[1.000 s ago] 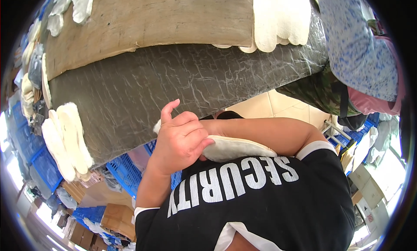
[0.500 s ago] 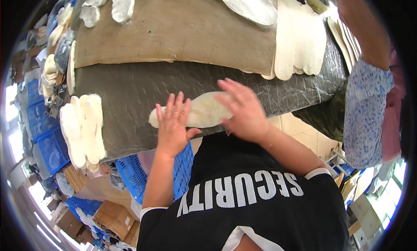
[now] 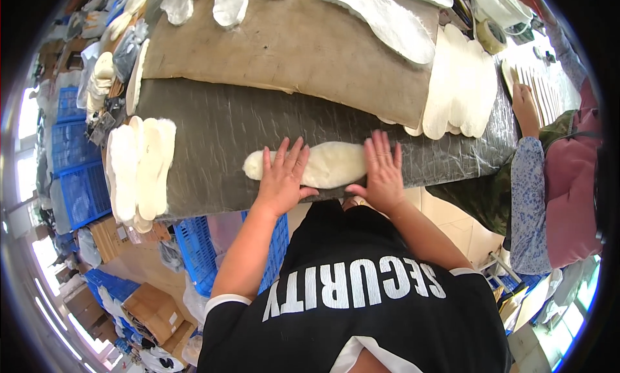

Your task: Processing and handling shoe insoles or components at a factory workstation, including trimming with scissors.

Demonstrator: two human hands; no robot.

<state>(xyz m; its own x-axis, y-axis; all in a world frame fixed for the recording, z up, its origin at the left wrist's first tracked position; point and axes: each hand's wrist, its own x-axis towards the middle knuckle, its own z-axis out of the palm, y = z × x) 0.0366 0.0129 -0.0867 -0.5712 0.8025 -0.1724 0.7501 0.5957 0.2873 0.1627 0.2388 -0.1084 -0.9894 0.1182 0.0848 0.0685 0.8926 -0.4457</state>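
A fluffy cream insole [image 3: 334,163] lies flat on the dark, plastic-covered table [image 3: 213,147], close to its near edge. My left hand [image 3: 282,177] rests across the insole's narrower left part, fingers stretched out and thumb pointing right. At the wide right end, my right hand [image 3: 383,176] lies flat with its fingers extended, touching the insole's tip. Between the two hands the pile side faces up. Part of the insole is hidden beneath my left hand.
Insole piles stand at the table's left end [image 3: 143,170] and right [image 3: 458,82]. Beyond lies a brown board [image 3: 284,44] with white insoles [image 3: 387,21] on it. A co-worker's arm [image 3: 528,108] is at the right. Blue crates [image 3: 197,250] sit below the table.
My right hand has come down from its blurred motion over the insole and settled at the right end. The co-worker's arm has drawn back to the right. The view has shifted.
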